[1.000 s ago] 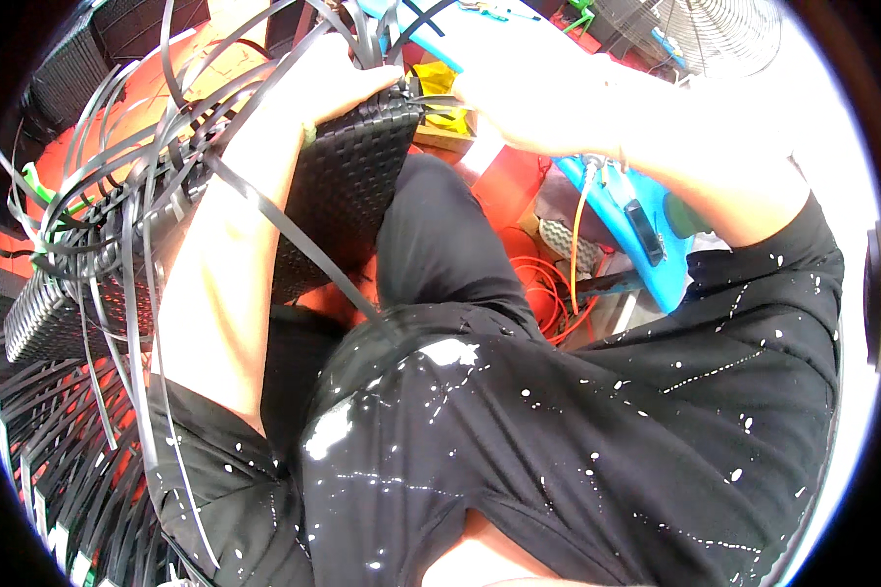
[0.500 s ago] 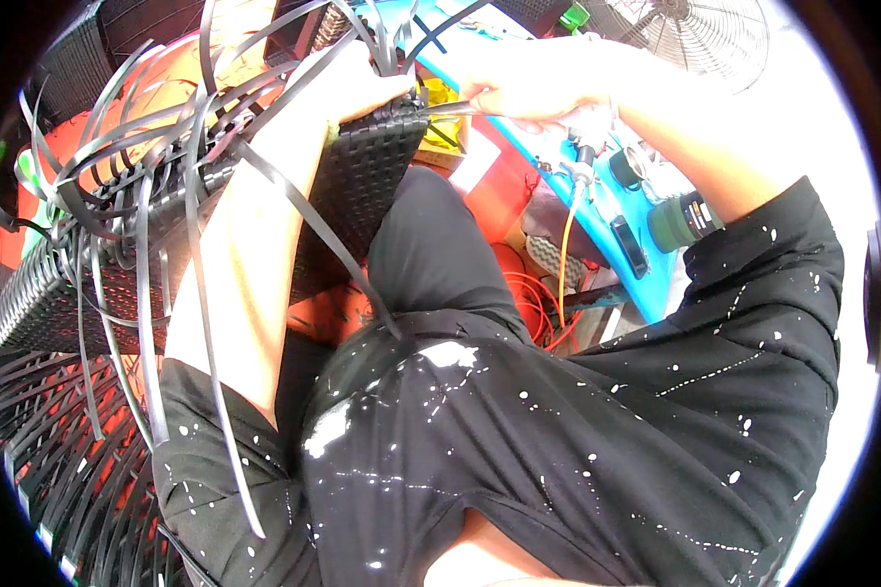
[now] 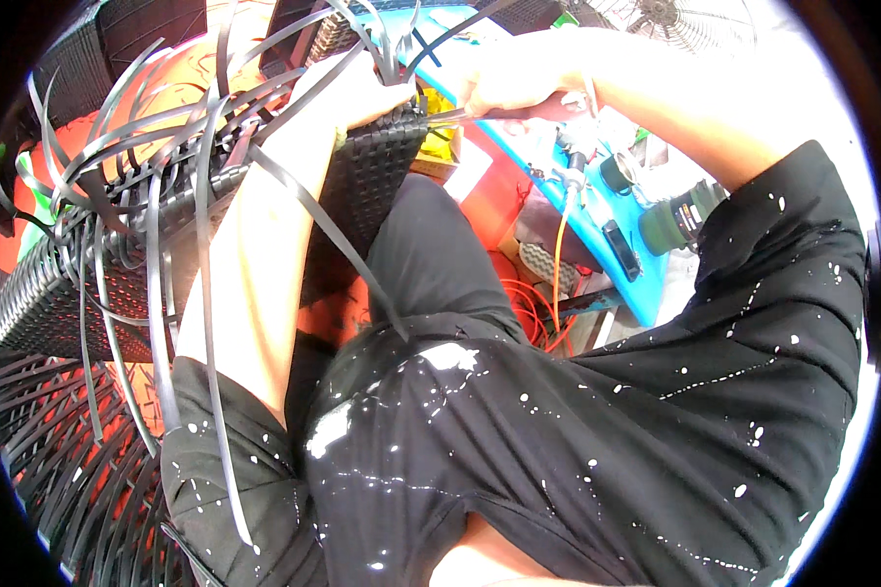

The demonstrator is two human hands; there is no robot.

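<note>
A black woven basket-like piece (image 3: 367,161), made of flat plastic strips, leans at the left by my knee. My left hand (image 3: 357,93) is closed over its upper edge near the corner, the forearm lying across the weave. Just right of that corner, my right hand (image 3: 519,86) is closed on a thin greyish strip (image 3: 447,118) that runs to the corner; its far end is hidden in the weave. Long loose black strips (image 3: 206,186) stick up and droop around my left forearm, one of them (image 3: 333,235) hanging to my lap.
A blue bench (image 3: 646,298) at the right carries a dark green canister (image 3: 671,223), a round tin (image 3: 619,171), a black phone-like object (image 3: 621,247) and an air tool with an orange hose (image 3: 560,249). Behind stands a fan (image 3: 671,20). A yellow-filled box (image 3: 440,147) sits past my knee.
My right forearm and elbow have risen slightly, and the right hand has tilted while keeping its grip by the corner. My left hand stays on the edge.
</note>
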